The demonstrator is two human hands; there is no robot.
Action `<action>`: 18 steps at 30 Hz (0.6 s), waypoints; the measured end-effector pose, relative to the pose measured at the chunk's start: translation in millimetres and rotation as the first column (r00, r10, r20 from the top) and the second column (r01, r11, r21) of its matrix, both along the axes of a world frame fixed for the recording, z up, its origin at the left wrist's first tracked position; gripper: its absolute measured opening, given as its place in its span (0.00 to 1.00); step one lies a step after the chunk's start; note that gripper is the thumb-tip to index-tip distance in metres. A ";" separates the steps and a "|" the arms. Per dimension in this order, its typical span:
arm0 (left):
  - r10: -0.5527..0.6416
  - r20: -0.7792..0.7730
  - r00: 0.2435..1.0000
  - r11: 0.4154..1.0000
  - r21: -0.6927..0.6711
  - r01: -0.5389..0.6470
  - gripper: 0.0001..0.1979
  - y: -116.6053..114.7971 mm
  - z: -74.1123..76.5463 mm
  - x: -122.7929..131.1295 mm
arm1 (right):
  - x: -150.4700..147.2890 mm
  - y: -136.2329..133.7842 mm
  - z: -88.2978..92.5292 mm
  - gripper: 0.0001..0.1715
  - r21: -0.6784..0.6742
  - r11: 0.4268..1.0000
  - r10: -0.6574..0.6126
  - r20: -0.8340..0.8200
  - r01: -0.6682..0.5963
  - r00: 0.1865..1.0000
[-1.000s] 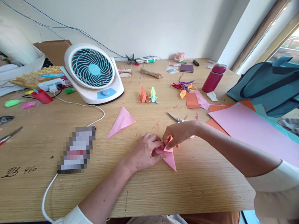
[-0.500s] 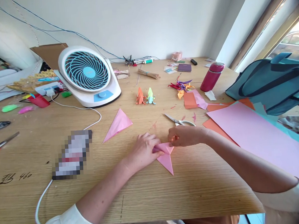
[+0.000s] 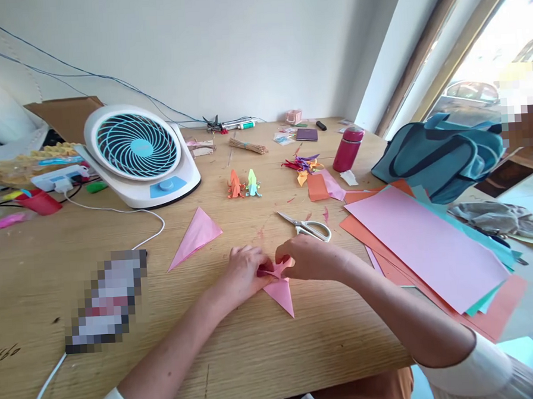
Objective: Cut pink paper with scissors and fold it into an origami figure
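A partly folded pink paper (image 3: 281, 295) lies at the front middle of the table, one point directed toward me. My left hand (image 3: 247, 272) is closed on its left side, thumb and fingers pinching the upper part. On the right, my right hand (image 3: 303, 258) curls its fingers round the upper right edge of the same paper. The hands nearly meet, and the fingers hide part of the folds. A second folded pink triangle (image 3: 196, 236) rests to the left. White-handled scissors (image 3: 310, 228) lie just beyond my right hand.
A white fan (image 3: 143, 152) stands at the back left, with a blurred device (image 3: 108, 300) in front. Orange and green paper figures (image 3: 243, 184) stand in the middle. Large pink sheets (image 3: 420, 239), a red bottle (image 3: 348, 149) and a teal bag (image 3: 429, 155) are at right.
The view has shifted to the right. My right hand has come down closer to my left hand and now grips the paper's upper right part, which looks more bunched up.
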State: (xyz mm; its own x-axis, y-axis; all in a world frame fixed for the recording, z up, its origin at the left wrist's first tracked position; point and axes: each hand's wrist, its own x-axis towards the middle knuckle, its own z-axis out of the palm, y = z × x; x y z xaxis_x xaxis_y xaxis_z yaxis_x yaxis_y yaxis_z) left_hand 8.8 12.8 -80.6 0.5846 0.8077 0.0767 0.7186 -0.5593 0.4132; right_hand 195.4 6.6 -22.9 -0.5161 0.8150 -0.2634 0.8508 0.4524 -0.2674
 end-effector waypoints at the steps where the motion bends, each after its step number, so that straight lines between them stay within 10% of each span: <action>1: -0.007 0.021 1.000 1.000 0.015 0.006 0.08 -1.1 -0.4 -1.5 | -4.3 -2.4 -1.0 0.12 0.011 1.000 -0.007 0.007 0.007 1.000; 18: -0.288 0.193 0.938 0.953 0.152 0.261 0.07 -27.0 -11.1 -32.4 | -0.9 -60.9 -26.2 0.08 -0.005 0.985 -0.170 -0.122 0.170 0.978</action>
